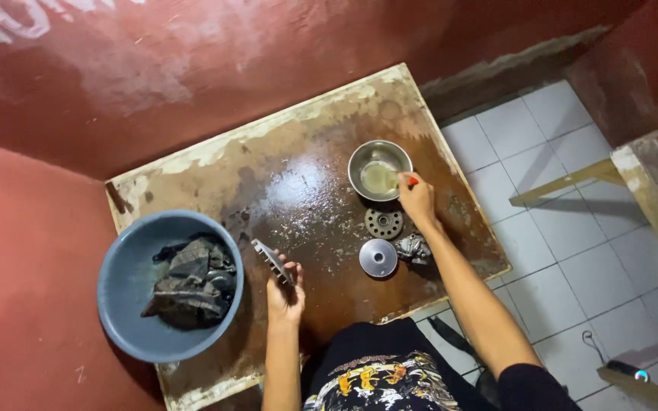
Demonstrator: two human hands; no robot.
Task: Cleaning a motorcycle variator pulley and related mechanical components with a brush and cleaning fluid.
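My left hand (285, 293) holds a grey finned metal disc (271, 260) edge-on above the wet brown board (298, 190). My right hand (417, 199) reaches to the rim of a small steel bowl (378, 169) that holds yellowish liquid; a small red-tipped thing (413, 181) sits in its fingers, dipped toward the bowl. Below the bowl lie a round metal part with holes (384, 223), a smooth shiny metal disc (378, 258) and a crumpled grey rag (413, 247) by my forearm.
A blue plastic basin (127, 262) with dark dirty rags (192, 281) sits on the board's left end. Red walls enclose the back and left. White tiled floor (557, 251) lies to the right, with wooden frames (565, 183) there.
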